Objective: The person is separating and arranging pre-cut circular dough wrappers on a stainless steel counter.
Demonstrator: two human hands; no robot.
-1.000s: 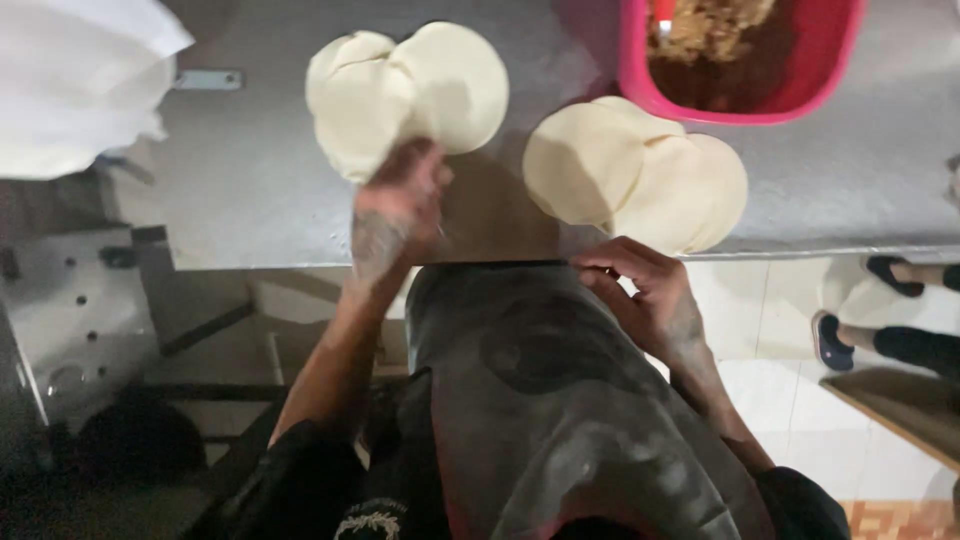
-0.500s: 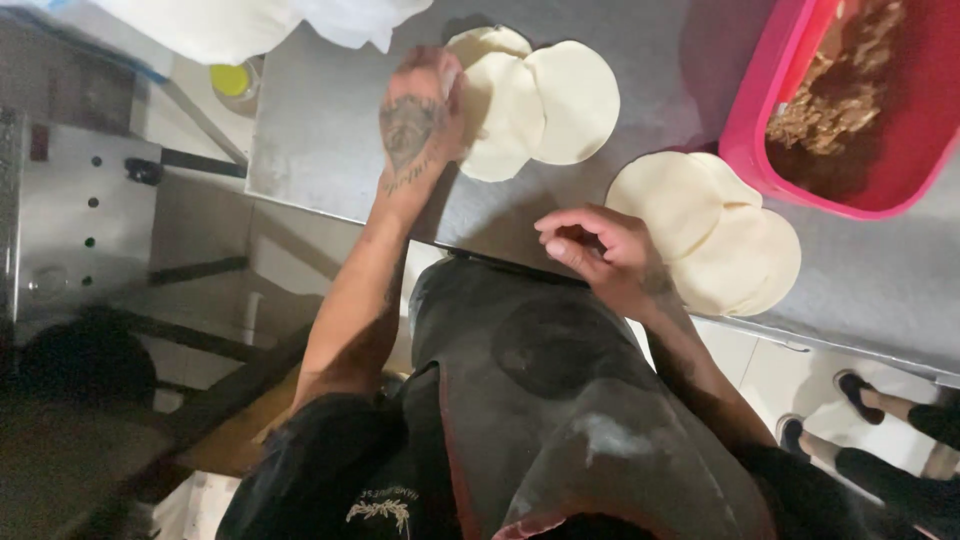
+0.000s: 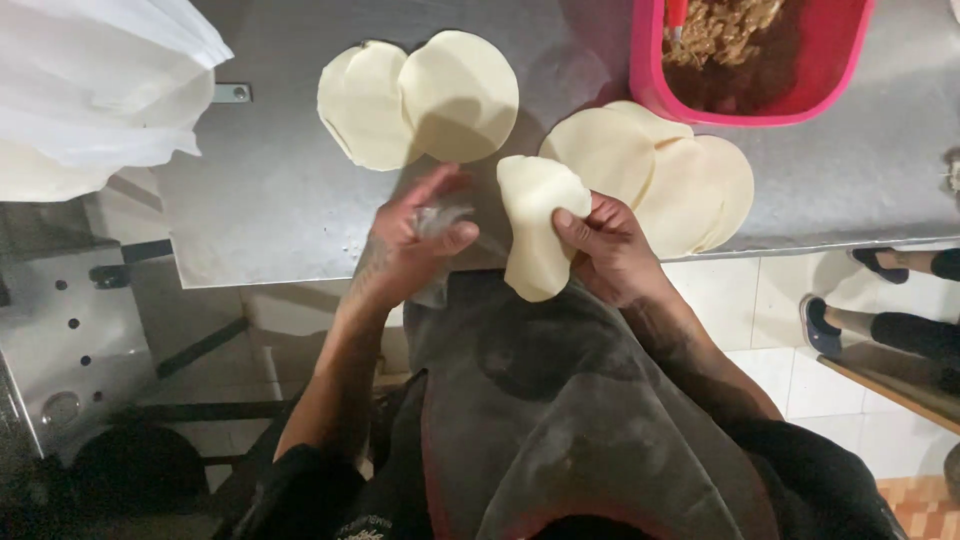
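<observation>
My right hand [image 3: 610, 245] holds a pale round dough wrapper [image 3: 538, 225] by its edge, lifted above the front edge of the steel table [image 3: 270, 210]. My left hand [image 3: 415, 245] hovers just left of it, pinching a thin clear plastic sheet [image 3: 440, 220]. Two dough rounds [image 3: 420, 100] lie overlapped on the table beyond my left hand. Several more rounds [image 3: 665, 170] are stacked beyond my right hand. A pink tub [image 3: 760, 105] of brown minced filling [image 3: 740, 35] stands at the far right.
A white plastic bag [image 3: 100, 90] lies at the far left of the table. A perforated steel shelf [image 3: 50, 340] is below left. Another person's feet [image 3: 880, 300] stand on the tiled floor at right. My dark apron [image 3: 560, 400] hangs below.
My left hand has come back from the far pair of rounds to the table's front edge. My right hand has picked up a dough wrapper. The camera view has shifted.
</observation>
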